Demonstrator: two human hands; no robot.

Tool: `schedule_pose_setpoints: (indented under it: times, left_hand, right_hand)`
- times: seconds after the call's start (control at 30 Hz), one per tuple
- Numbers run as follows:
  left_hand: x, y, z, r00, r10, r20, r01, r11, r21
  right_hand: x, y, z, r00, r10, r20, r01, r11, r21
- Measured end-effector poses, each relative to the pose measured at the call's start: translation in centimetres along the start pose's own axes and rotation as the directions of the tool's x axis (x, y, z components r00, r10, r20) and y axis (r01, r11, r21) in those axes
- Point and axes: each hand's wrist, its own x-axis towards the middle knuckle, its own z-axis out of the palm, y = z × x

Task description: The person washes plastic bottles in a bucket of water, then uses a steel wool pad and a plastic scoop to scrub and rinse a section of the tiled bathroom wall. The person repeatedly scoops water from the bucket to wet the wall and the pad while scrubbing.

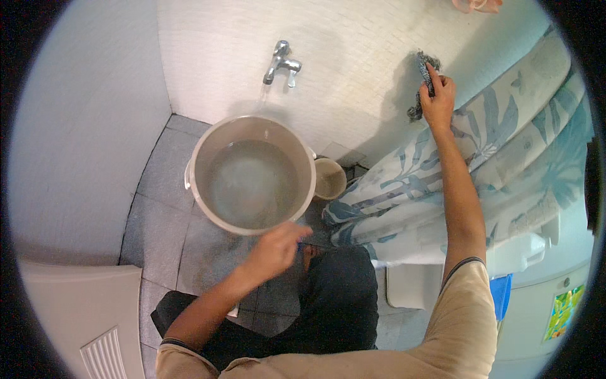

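Observation:
My right hand is raised against the pale textured wall. Its fingers press a dark grey, fuzzy scrubbing pad to the surface. In front of the large beige bucket, my left hand hovers near the rim, smeared by motion. Its fingers look partly curled, and a small blue spot shows beside them, too blurred to name. Cloudy water partly fills the bucket. Above it, a chrome tap on the wall lets a thin stream run down.
A small beige dipper or pail stands right of the bucket. A leaf-patterned shower curtain hangs beside my right arm. Grey tiles cover the floor. A vented beige door is at lower left, with a blue object at right.

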Motion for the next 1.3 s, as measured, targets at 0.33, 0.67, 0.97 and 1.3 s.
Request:
schedule_pose_setpoints:
  times: [0.33,0.67,0.97,1.3]
  left_hand:
    - [4.4,-10.4,17.8,0.942,-0.328,0.07,0.251,0.828,0.501]
    - [9.2,-16.9,19.2,0.895,-0.429,-0.12,0.426,0.745,0.513]
    - [1.7,-13.0,15.1,0.942,-0.334,0.041,0.283,0.854,0.437]
    - [-11.8,-17.0,5.8,0.944,-0.242,0.223,0.067,0.804,0.59]
  right_hand:
    - [0.3,3.9,7.4,0.865,-0.497,0.069,0.5,0.84,-0.211]
    - [-14.8,1.8,15.1,0.516,-0.63,0.581,0.753,0.657,0.043]
    - [-4.6,2.7,11.9,0.96,-0.274,0.06,0.28,0.933,-0.228]
    - [-7.4,1.7,13.6,0.876,-0.298,0.38,0.395,0.894,-0.209]
